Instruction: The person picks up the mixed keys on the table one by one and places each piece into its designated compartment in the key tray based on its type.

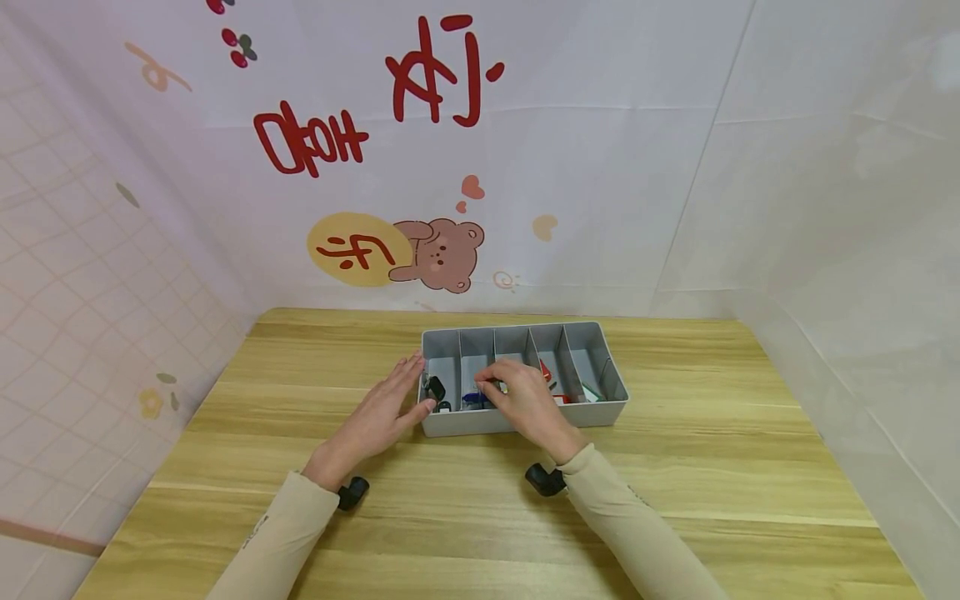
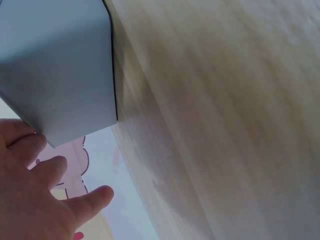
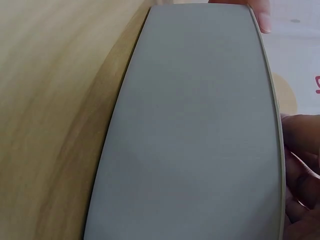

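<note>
A grey divided box (image 1: 480,423) stands on the wooden table with several compartments in a row. My left hand (image 1: 386,408) rests at the box's left end, fingers fairly straight along the side and the thumb near the front left corner. In the left wrist view, the left hand (image 2: 35,185) has its fingers spread, touching the box rim. Over the second and third compartments is my right hand (image 1: 525,400), thumb and index fingertips close together; whether anything is between them cannot be made out. Below those fingertips lies a blue item (image 1: 474,398). In the right wrist view, the box wall hides part of the right hand (image 3: 302,175).
Black items (image 1: 436,387) lie in the leftmost compartment. Red items (image 1: 546,371) sit in the fourth, and a green-and-white item (image 1: 591,392) in the rightmost. Behind the table (image 1: 450,517) hangs a printed white cloth (image 1: 600,192). Each wrist wears a black camera (image 1: 543,480).
</note>
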Motion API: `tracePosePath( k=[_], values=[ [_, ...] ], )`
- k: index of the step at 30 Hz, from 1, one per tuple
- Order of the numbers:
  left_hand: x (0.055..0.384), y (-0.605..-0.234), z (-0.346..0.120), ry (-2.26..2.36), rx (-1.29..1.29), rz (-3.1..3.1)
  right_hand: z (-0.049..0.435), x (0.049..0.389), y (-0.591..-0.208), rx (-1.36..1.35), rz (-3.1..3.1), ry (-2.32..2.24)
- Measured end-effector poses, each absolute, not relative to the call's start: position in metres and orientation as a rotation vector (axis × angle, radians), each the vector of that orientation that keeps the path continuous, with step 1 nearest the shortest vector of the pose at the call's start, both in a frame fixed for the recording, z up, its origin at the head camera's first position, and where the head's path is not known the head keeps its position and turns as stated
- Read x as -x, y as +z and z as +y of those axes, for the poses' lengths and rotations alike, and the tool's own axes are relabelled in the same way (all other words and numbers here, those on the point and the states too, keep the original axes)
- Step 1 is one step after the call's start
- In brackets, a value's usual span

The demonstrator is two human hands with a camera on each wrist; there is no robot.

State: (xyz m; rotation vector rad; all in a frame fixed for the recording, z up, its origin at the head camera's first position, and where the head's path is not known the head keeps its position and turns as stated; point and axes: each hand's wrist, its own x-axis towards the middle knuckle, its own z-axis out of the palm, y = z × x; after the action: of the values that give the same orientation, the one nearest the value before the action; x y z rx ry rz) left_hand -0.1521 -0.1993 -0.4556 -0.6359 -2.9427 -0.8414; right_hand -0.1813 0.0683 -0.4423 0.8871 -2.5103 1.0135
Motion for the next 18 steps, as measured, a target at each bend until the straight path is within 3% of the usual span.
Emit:
tracePosePath(
  k=[18],
  values=[
    [0.15,-0.449,-0.198,-0.893,0.617,-2.885,0.107,0.159,-0.42,-0.822,-2.47,1.174]
  ],
)
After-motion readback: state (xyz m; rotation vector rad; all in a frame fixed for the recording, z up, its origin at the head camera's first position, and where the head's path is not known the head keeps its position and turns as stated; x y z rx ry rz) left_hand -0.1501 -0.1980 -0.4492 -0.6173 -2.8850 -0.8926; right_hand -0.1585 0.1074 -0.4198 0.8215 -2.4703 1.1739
